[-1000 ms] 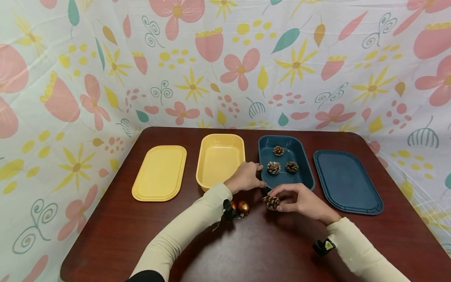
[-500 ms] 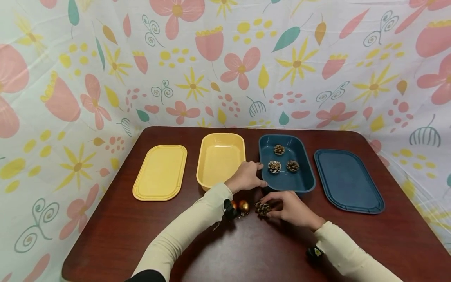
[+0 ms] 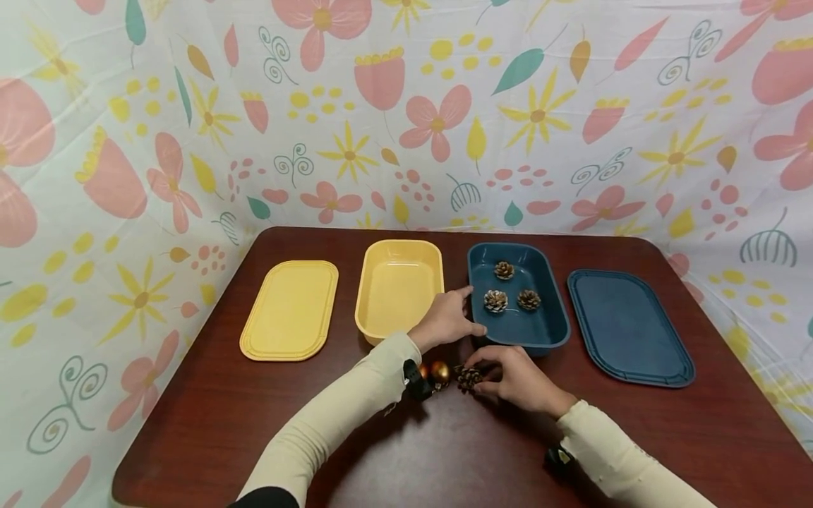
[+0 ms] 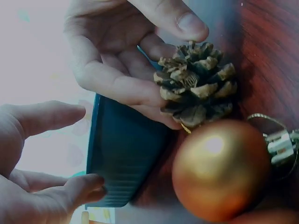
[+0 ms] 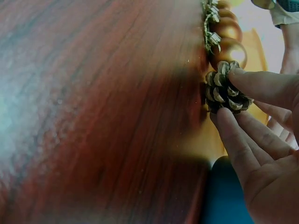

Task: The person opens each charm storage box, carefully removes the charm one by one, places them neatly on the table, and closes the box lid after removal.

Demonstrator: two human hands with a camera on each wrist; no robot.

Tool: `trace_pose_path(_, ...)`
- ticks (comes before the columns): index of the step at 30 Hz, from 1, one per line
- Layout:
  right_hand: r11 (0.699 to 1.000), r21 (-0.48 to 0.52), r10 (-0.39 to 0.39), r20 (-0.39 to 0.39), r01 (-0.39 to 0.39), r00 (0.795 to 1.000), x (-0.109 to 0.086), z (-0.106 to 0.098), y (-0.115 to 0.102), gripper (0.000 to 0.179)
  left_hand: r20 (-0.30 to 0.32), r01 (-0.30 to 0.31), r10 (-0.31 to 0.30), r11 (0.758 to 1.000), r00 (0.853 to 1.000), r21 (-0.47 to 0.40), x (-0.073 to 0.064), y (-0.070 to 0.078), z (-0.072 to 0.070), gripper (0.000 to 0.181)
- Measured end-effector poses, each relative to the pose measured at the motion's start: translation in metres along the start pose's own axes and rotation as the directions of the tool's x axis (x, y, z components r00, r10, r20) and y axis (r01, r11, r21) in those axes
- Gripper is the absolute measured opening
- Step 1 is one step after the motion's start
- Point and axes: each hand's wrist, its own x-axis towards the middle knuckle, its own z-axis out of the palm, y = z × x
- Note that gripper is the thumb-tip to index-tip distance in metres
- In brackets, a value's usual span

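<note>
My right hand (image 3: 524, 379) pinches a brown pine cone (image 3: 469, 379) between thumb and fingers, low at the table. Right beside that cone sits a shiny gold-orange ball ornament (image 4: 222, 170), one of several in a row (image 5: 228, 29) with metal caps and cords. My left hand (image 3: 447, 317) has its fingertips at the near left rim of the blue container (image 3: 557, 321), thumb and fingers spread apart. Three more pine cones, such as the front left cone (image 3: 495, 301), lie inside that container. In the head view, my left wrist and its camera partly hide the ornaments.
A yellow container (image 3: 365, 317) stands left of the blue one. Farther left lies a flat yellow lid (image 3: 290, 310), and a dark blue lid (image 3: 631, 327) lies at the right. The dark wood table (image 3: 406, 458) meets a flower-patterned cloth (image 3: 356, 169) behind.
My right hand has moved left and toward me with the pine cone, from in front of the blue container to beside the ornaments. The left hand has stayed almost still at the rim.
</note>
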Motion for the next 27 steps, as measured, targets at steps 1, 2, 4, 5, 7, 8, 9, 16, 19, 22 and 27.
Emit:
trace_pose_path(1, 1.000, -0.003, -0.001, -0.001, 0.001, 1.000, 0.0001, -0.0002, -0.0002, 0.032, -0.008, 0.007, -0.007, 0.999, 1.000, -0.032, 0.0005, -0.0001, 0.0005, 0.087)
trace_pose_path(2, 1.000, -0.003, -0.002, -0.002, 0.002, 1.000, 0.0000, -0.0005, -0.0004, 0.032, -0.012, 0.013, -0.013, 0.998, 1.000, -0.057, 0.0010, -0.0001, 0.0009, 0.090)
trace_pose_path(4, 1.000, -0.003, -0.005, -0.005, 0.005, 1.000, 0.0000, -0.0007, -0.0008, 0.032, -0.013, 0.017, -0.018, 0.997, 1.000, -0.079, 0.0023, -0.0008, 0.0023, 0.094)
trace_pose_path(5, 1.000, -0.003, -0.006, -0.006, 0.006, 1.000, -0.0002, -0.0006, -0.0009, 0.032, -0.008, 0.020, -0.020, 0.996, 1.000, -0.082, 0.0030, -0.0014, 0.0031, 0.094)
trace_pose_path(7, 1.000, -0.002, -0.009, -0.010, 0.009, 1.000, -0.0004, -0.0002, -0.0013, 0.032, 0.004, 0.026, -0.026, 0.996, 1.000, -0.087, 0.0044, -0.0022, 0.0046, 0.093)
trace_pose_path(8, 1.000, -0.002, -0.012, -0.013, 0.012, 1.000, -0.0005, 0.0002, -0.0017, 0.032, 0.008, 0.031, -0.031, 0.996, 0.999, -0.088, 0.0048, -0.0022, 0.0052, 0.092)
trace_pose_path(9, 1.000, -0.002, -0.017, -0.017, 0.017, 1.000, -0.0006, 0.0005, -0.0020, 0.032, 0.009, 0.036, -0.036, 0.996, 0.999, -0.086, 0.0052, -0.0022, 0.0058, 0.091)
trace_pose_path(16, 0.999, -0.026, -0.042, -0.049, 0.041, 0.998, -0.0011, 0.0024, -0.0026, 0.033, 0.014, 0.059, -0.058, 0.996, 0.998, -0.068, 0.0050, -0.0008, 0.0059, 0.085)
trace_pose_path(19, 0.999, -0.025, -0.045, -0.058, 0.043, 0.997, -0.0008, 0.0026, -0.0023, 0.033, 0.011, 0.056, -0.056, 0.997, 0.998, -0.049, 0.0050, -0.0001, 0.0059, 0.085)
trace_pose_path(22, 0.999, -0.019, -0.041, -0.057, 0.040, 0.998, -0.0006, 0.0027, -0.0021, 0.034, 0.010, 0.056, -0.055, 0.998, 0.998, -0.027, 0.0055, 0.0002, 0.0057, 0.085)
trace_pose_path(27, 0.999, -0.024, -0.035, -0.052, 0.034, 0.998, -0.0005, 0.0028, -0.0023, 0.035, 0.009, 0.056, -0.056, 0.998, 0.998, 0.003, 0.0063, -0.0003, 0.0056, 0.085)
